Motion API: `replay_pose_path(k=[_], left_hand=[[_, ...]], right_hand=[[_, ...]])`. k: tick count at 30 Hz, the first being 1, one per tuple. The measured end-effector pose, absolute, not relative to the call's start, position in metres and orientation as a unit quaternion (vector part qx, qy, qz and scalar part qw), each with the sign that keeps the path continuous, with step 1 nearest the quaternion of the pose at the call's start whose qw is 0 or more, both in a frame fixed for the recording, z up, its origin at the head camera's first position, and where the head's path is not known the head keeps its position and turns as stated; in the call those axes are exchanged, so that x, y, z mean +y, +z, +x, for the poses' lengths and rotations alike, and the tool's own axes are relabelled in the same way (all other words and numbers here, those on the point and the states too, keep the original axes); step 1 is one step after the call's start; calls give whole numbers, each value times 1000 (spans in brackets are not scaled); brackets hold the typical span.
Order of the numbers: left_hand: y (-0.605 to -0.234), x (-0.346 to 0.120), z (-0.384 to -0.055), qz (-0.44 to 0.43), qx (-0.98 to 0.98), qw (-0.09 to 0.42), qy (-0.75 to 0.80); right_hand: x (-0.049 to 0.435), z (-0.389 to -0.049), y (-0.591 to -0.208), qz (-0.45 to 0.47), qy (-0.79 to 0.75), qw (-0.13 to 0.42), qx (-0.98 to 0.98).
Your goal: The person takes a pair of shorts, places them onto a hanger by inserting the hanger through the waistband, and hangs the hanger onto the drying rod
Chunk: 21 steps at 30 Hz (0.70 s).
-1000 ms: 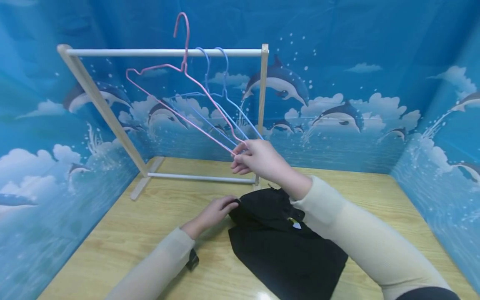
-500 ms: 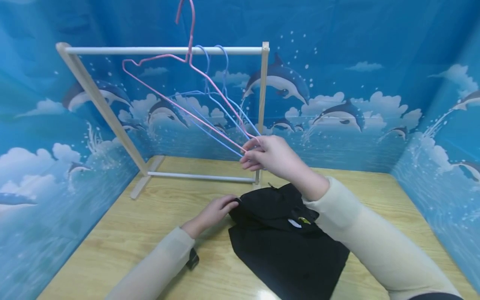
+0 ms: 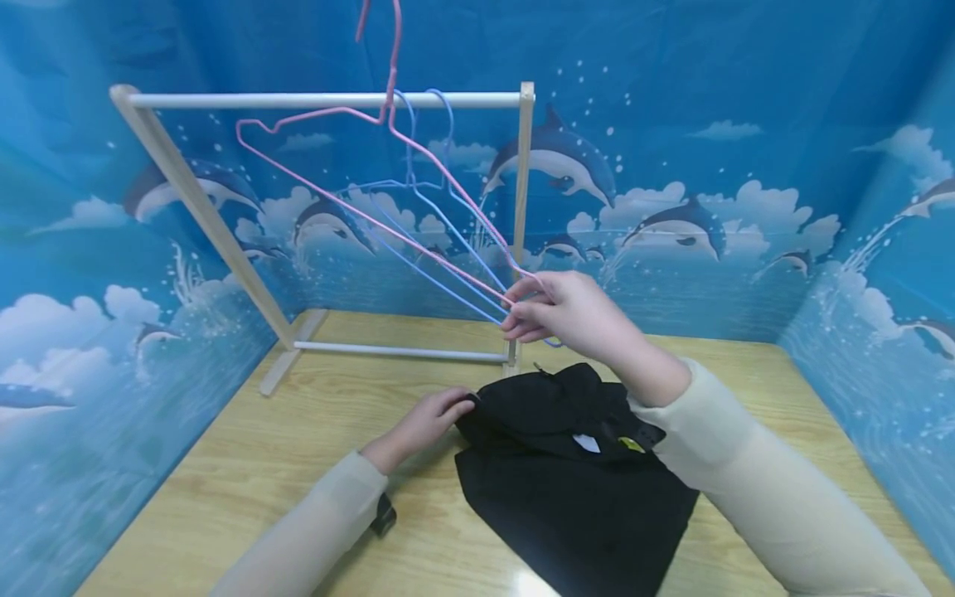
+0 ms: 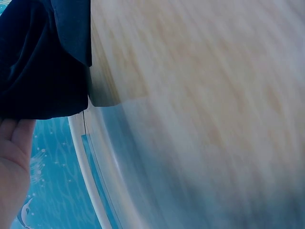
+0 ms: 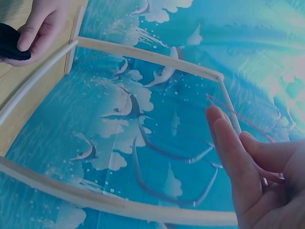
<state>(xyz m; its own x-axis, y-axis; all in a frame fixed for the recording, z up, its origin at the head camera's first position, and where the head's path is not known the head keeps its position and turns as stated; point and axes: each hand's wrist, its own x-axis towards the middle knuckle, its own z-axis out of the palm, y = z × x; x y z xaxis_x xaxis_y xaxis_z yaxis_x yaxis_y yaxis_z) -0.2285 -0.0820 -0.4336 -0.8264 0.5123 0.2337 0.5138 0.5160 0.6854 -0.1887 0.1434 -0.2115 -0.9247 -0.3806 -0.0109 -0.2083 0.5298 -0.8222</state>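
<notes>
In the head view my right hand (image 3: 578,313) pinches the lower right corner of a pink wire hanger (image 3: 391,86), which is held up tilted in front of the rack. Its hook rises past the frame's top edge. A black garment (image 3: 567,514) lies on the table, and my left hand (image 3: 425,424) grips its upper left edge, thumb on top. The left wrist view shows that cloth (image 4: 43,86) above the fingers of my left hand (image 4: 13,167). Seen from the right wrist, the hanger's far end is hidden behind my right hand (image 5: 257,174).
A rack with a white top bar (image 3: 298,101) and wooden legs stands at the back left, several blue hangers (image 3: 450,133) hooked over its bar. A white tag (image 3: 587,444) shows on the garment. Dolphin-printed sheeting (image 3: 694,166) encloses the wooden table (image 3: 746,390).
My right hand has moved rightward with the pink hanger, whose hook has risen out of the top of the head view. My left hand stays at the garment's edge.
</notes>
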Motion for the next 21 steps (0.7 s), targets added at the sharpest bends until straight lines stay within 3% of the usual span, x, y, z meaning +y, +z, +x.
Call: replay_pose_path(k=[21], left_hand=[[-435,-84,-228,-295,-865,-9,-405]], right_hand=[[200,-178,-217,-174,-473,61,862]])
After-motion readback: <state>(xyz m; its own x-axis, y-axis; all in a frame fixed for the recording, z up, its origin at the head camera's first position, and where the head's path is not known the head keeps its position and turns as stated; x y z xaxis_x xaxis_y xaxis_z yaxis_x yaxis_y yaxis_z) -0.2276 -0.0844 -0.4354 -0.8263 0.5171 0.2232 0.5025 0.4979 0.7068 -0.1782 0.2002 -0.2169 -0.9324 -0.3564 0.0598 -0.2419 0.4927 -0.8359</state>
